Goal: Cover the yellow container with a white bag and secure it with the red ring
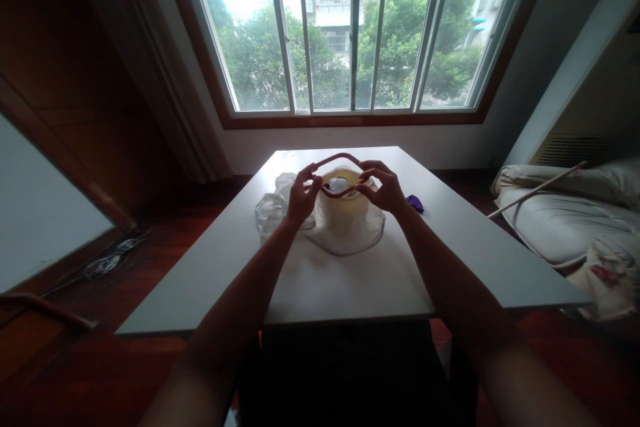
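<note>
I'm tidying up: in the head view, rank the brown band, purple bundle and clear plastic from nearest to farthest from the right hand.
1. Brown band, in the right hand.
2. Purple bundle, just right of that hand.
3. Clear plastic, beside the left hand.

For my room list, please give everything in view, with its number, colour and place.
Table: 1, white, centre
Hat-shaped thing: 1, cream, on table
Lump: 1, white, inside it
Band: 1, brown, held, mid-table
Plastic: count unclear, clear, table's left
Cloth: 1, purple, table's right
Window: 1, brown-framed, ahead
Trees: several, green, outside
Buildings: several, pale, outside
Curtain: 1, dark, left
Wooden panel: 1, brown, left
Cables: several, pale, left floor
Rail: 1, brown, lower left
Vented unit: 1, pale, right
Cushions: count unclear, white, right
Stick: 1, pale, on cushions
Floor: 1, red, below
Left hand: 1, bare, on band
Right hand: 1, bare, on band
Arms: 2, bare, foreground
</note>
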A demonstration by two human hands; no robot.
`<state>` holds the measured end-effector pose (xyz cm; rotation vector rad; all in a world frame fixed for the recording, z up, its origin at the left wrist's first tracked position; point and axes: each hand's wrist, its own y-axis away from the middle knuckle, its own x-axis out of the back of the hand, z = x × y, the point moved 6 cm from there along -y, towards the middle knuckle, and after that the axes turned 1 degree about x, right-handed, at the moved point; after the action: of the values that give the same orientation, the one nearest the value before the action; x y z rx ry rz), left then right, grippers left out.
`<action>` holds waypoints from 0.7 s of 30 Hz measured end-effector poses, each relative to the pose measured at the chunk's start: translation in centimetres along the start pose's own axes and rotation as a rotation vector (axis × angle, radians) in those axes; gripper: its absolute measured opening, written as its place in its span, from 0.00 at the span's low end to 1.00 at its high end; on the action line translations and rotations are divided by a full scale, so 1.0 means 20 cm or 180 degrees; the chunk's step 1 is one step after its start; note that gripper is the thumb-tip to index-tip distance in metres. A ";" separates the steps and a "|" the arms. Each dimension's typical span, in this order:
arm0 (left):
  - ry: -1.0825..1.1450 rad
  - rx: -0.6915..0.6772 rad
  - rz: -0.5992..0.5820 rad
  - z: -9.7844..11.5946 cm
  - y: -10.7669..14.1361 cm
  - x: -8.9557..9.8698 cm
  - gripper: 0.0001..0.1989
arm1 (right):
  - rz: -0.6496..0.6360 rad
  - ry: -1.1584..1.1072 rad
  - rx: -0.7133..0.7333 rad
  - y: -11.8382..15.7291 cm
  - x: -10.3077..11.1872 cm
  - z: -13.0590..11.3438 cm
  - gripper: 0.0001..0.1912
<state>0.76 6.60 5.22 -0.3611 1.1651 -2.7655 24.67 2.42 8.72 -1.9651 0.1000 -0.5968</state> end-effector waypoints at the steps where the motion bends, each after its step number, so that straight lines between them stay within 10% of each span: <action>1: -0.0102 -0.0089 -0.0009 0.02 0.00 0.01 0.31 | 0.0070 0.0110 0.0031 0.00 0.00 -0.02 0.17; 8: -0.1200 -0.1493 -0.0363 0.32 0.08 -0.03 0.16 | 0.0553 0.0701 0.0035 0.01 -0.03 -0.14 0.19; 21: -0.0538 -0.1358 -0.0556 0.26 0.03 0.04 0.13 | -0.0256 0.0380 0.0332 -0.01 0.02 -0.10 0.16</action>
<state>1.37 2.51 8.43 -0.7543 1.7465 -2.5358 24.09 0.62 9.74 -1.8391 0.0629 -0.7575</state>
